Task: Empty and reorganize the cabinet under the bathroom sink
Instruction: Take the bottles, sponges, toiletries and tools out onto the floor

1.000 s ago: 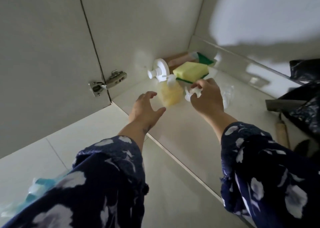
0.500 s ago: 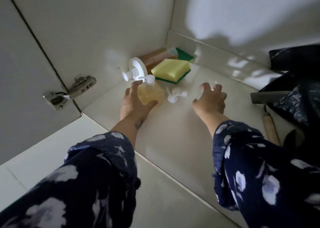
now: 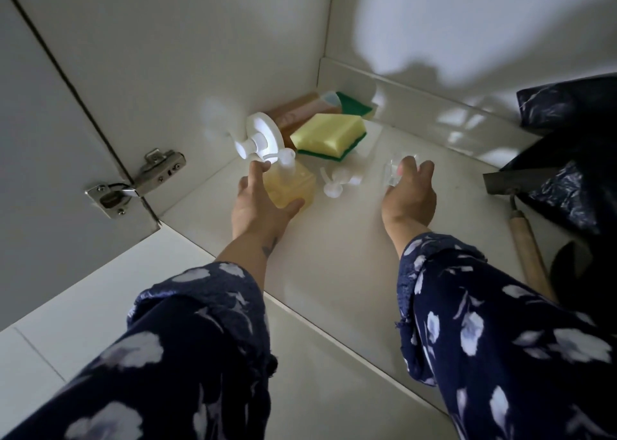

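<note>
Cabinet under sink, dim interior, seen from the head cam.

1. Cabinet floor (image 3: 334, 256): white shelf, front edge runs diagonally lower R to mid L. Broad bare strip btwn front edge and the items; that's the open room for reaching.
2. Back L corner, crowded: white round pump lid (image 3: 263, 140) w/ nozzle, leaning at L wall; brown/peach tube (image 3: 300, 112) lying along wall behind it; yellow sponge w/ green scrub side (image 3: 329, 134) beside tube; second green-backed sponge (image 3: 354, 105) further back in corner.
3. Yellow soap bottle (image 3: 290, 185): translucent, squarish, clear pump neck, just in front of pump lid. Left hand (image 3: 257, 202) wraps it, thumb on near side, index finger up by the neck.
4. Small white pump parts (image 3: 337, 180): loose on floor btwn bottle and R hand, close to sponge edge.
5. Right hand (image 3: 409, 195): fingers curled round a small clear plastic piece (image 3: 395, 170), held just above floor. Hands well apart.
6. R side: dark bag (image 3: 567, 179), crumpled, fills the R edge; wooden handle (image 3: 527, 249) of a tool lying alongside, metal blade part (image 3: 514, 177) at its far end.
7. Door hinge (image 3: 140, 182), metal, on L panel edge; door open.
8. Sleeves (image 3: 200, 339): navy, pale floral print.

Labels/writing: none legible; tube print too blurred to read.
</note>
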Demonstrator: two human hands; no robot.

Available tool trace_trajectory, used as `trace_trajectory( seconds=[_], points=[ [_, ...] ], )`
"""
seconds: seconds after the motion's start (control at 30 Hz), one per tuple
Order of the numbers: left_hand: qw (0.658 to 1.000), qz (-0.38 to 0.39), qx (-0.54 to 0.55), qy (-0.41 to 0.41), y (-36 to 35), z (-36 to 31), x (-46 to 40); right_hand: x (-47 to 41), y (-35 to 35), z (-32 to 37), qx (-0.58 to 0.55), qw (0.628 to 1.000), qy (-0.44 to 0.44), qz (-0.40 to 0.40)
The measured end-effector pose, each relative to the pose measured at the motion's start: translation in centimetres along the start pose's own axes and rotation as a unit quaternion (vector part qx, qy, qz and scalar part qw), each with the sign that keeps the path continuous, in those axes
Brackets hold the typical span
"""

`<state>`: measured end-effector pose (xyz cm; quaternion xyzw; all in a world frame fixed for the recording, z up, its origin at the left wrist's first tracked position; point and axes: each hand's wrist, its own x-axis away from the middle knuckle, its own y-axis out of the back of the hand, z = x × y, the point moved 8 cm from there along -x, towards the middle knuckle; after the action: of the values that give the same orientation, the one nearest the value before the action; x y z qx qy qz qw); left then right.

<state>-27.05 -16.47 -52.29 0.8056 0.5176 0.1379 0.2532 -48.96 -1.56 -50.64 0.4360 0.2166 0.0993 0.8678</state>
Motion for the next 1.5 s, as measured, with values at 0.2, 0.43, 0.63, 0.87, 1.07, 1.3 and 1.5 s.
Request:
trace_trajectory(
  seconds=[0.2,0.43,0.63,0.87,1.07,1.3,1.5],
  points=[
    [1.000,-0.014,0.010,0.009,0.6,0.2,1.4,2.5,1.2,0.0,-0.057,0.998,-0.009,-0.011],
    [0.997,-0.022,0.054,0.054,2.6,0.6,3.6,2.9,5.7,3.0,-0.052,0.998,0.037,0.001],
    [0.995,-0.038,0.049,0.075,6.6,-0.1,5.6,2.4,7.3,8.4,0.062,0.979,0.140,0.134],
    [0.987,-0.087,0.066,0.117,13.7,1.3,10.4,7.7,6.9,18.6,0.095,0.909,0.312,0.260],
    [0.962,-0.170,0.036,0.211,20.4,7.8,17.7,17.6,3.7,25.6,0.060,0.854,0.393,0.336],
    [0.911,-0.258,0.018,0.320,26.7,16.6,27.6,29.9,-0.9,28.4,0.033,0.807,0.429,0.404],
    [0.872,-0.333,0.049,0.356,31.5,21.8,32.2,37.8,-3.7,30.6,0.032,0.770,0.472,0.428]
  ],
)
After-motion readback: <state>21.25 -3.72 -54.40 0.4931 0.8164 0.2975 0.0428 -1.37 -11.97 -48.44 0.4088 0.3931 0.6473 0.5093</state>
